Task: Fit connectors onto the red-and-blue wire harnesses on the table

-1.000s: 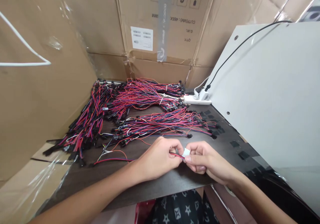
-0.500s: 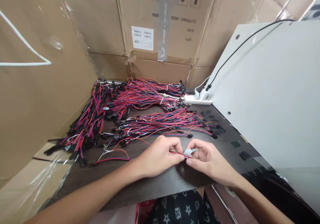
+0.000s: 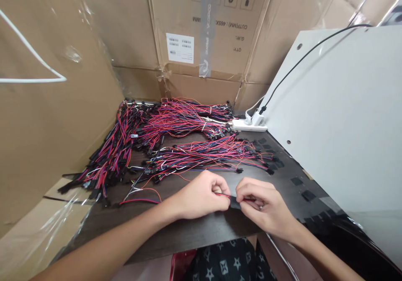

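Note:
Over the front of the dark table, my left hand [image 3: 204, 196] pinches a thin red and black wire cable [image 3: 222, 194], its fingers curled and closed. Close beside it on the right, my right hand [image 3: 262, 201] is closed in a pinch on a small black tape piece [image 3: 235, 202] that sits at the cable between both hands. The fingers hide part of the tape and wire. Left of my left wrist, a red and dark cable end with white and orange leads [image 3: 138, 200] lies on the table; my forearm covers where it leads.
Bundles of red and dark cables [image 3: 179, 122] lie at the back, more [image 3: 201, 155] just ahead of my hands, and a pile [image 3: 109, 155] at left. Black tape squares [image 3: 308, 195] stick to the table at right. A white power strip [image 3: 249, 125] stands by a white panel [image 3: 342, 105].
The light grey-looking strip at my right fingers no longer shows; a black piece now spans between the hands. My right hand has shifted slightly right and turned, its fingers more curled.

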`<move>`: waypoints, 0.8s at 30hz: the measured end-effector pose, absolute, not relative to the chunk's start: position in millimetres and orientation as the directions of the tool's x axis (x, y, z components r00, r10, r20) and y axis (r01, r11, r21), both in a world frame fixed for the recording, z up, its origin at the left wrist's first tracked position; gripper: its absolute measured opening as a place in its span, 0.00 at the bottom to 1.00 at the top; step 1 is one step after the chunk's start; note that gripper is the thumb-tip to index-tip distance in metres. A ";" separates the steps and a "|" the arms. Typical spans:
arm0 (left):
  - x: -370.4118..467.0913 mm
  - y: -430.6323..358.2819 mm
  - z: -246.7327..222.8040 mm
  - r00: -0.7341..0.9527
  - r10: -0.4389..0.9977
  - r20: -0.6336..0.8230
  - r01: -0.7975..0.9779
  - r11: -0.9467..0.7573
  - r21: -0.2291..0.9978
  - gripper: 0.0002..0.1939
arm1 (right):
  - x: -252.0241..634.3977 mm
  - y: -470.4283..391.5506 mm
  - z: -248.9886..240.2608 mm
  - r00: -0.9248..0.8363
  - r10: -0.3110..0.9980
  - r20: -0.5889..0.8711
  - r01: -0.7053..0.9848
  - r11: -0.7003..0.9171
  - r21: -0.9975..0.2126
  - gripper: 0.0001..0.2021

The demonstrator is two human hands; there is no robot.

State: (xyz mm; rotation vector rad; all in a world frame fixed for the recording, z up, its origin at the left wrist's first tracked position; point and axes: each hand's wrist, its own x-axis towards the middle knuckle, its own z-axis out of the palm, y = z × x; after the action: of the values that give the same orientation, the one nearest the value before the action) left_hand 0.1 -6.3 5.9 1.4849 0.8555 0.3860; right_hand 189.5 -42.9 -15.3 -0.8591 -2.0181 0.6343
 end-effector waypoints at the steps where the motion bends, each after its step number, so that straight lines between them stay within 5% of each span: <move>1: 1.0 -6.3 6.9 0.653 0.705 -0.276 0.264 0.129 0.956 0.03 | 189.7 -42.8 -15.1 -0.426 0.747 0.511 0.345 0.656 -0.671 0.10; 8: 4.1 -6.0 3.8 0.607 0.747 -0.271 0.263 0.133 0.956 0.04 | 192.0 -44.7 -12.2 -0.473 0.759 0.447 0.372 0.632 -0.680 0.07; 15: 1.7 -8.3 -2.2 0.600 0.790 -0.126 0.330 -0.101 0.939 0.02 | 194.1 -46.1 -12.3 -0.429 0.895 0.126 0.317 0.279 -0.906 0.05; 24: 0.2 -11.2 -6.0 0.610 0.761 0.220 0.383 -0.526 0.759 0.04 | 190.9 -39.4 -9.3 -0.423 0.898 0.119 0.402 0.304 -0.864 0.09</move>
State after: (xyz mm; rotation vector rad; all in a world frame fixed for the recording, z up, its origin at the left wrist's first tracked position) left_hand 0.2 -11.2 -6.0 2.1547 0.8973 0.7164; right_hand 190.9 -39.4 -9.3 -1.1519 -1.9630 1.0464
